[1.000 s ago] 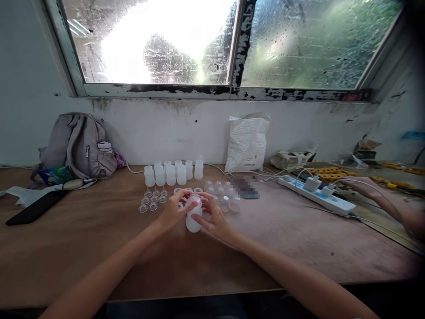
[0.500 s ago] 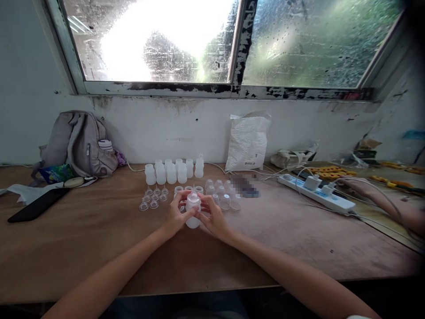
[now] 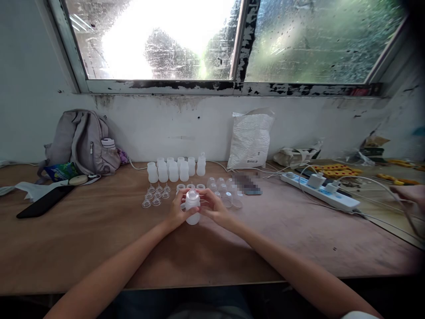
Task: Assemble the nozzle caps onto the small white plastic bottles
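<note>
Both of my hands meet on a small white plastic bottle (image 3: pixel 192 207) standing upright on the wooden table (image 3: pixel 99 239). My left hand (image 3: pixel 176 212) wraps its fingers round the bottle's left side. My right hand (image 3: pixel 214 207) curls against the right side, fingertips at the bottle's neck. Several more white bottles (image 3: pixel 175 170) stand in rows behind. Several clear teats (image 3: pixel 154 196) lie to the left, white rings (image 3: pixel 191 187) right behind the held bottle, and several clear caps (image 3: pixel 225 191) to the right.
A grey backpack (image 3: pixel 81 144) leans on the wall at the left, with a black phone (image 3: pixel 44 201) in front of it. A white bag (image 3: pixel 249 139) stands at the back. A white power strip (image 3: pixel 320 191) with cables lies right. Another person's hand (image 3: pixel 410 194) shows at the far right.
The bottle went from tilted in my hands to standing upright on the table, slightly farther from me. The other person's hand at the right drew back toward the edge.
</note>
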`<state>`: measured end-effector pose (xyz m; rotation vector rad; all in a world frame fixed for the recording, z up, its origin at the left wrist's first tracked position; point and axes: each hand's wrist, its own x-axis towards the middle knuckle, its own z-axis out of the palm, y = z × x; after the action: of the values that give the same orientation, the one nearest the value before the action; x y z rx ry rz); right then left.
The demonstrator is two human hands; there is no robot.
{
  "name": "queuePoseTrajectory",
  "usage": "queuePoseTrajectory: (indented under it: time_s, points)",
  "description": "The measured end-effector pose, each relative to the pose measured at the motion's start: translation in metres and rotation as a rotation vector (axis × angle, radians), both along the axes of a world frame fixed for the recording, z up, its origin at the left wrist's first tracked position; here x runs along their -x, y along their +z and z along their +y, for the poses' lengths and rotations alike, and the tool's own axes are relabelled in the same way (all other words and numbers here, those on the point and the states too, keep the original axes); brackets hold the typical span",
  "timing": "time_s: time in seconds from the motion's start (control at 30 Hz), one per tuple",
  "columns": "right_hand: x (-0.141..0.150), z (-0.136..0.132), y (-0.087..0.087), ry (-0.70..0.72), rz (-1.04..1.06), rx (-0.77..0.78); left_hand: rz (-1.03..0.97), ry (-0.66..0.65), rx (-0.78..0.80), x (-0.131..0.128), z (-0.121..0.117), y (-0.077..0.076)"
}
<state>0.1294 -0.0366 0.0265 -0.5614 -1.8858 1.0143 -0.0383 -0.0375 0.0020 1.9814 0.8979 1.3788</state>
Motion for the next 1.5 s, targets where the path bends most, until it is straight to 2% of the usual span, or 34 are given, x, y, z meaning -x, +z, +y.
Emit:
queuePoseTrajectory:
  time_s: [0.13,0.23,0.37,0.5,0.67,0.8,0.93,1.0,1.17,1.3,1.37,1.5]
  points:
    - [-0.009,0.001,0.021,-0.006,-0.175,-0.046,0.074,-0.094,0.057,0.000,0.002,-0.001]
    - [-0.010,0.003,0.031,-0.068,-0.184,-0.051,0.114,-0.111,0.132,-0.004,0.000,0.001]
    - [-0.007,0.006,0.030,-0.062,-0.114,0.007,0.134,-0.121,0.206,-0.008,-0.002,0.001]
    - [-0.007,0.008,0.026,0.046,-0.009,0.151,0.121,-0.119,0.321,-0.009,-0.005,0.001]
    - [-0.010,0.006,0.027,0.148,0.075,0.347,-0.037,-0.292,0.533,-0.010,-0.015,0.008]
    - [-0.013,0.005,0.030,0.204,0.055,0.400,-0.122,-0.386,0.599,-0.011,-0.021,0.012]
    - [-0.013,0.002,0.032,0.133,-0.044,0.331,-0.051,-0.293,0.535,-0.013,-0.021,0.009]
    - [-0.013,0.000,0.032,0.144,-0.060,0.320,-0.028,-0.231,0.483,-0.014,-0.020,0.008]
    - [-0.015,0.001,0.033,0.305,0.054,0.453,-0.092,-0.111,0.423,-0.012,-0.019,0.012]
    - [-0.020,0.007,0.033,0.247,0.118,0.485,-0.071,0.032,0.354,-0.010,-0.017,0.015]
    - [-0.019,0.008,0.032,0.215,0.155,0.474,-0.040,0.049,0.311,-0.009,-0.017,0.015]
    - [-0.012,0.004,0.028,0.201,0.144,0.464,0.016,-0.025,0.316,-0.011,-0.017,0.011]
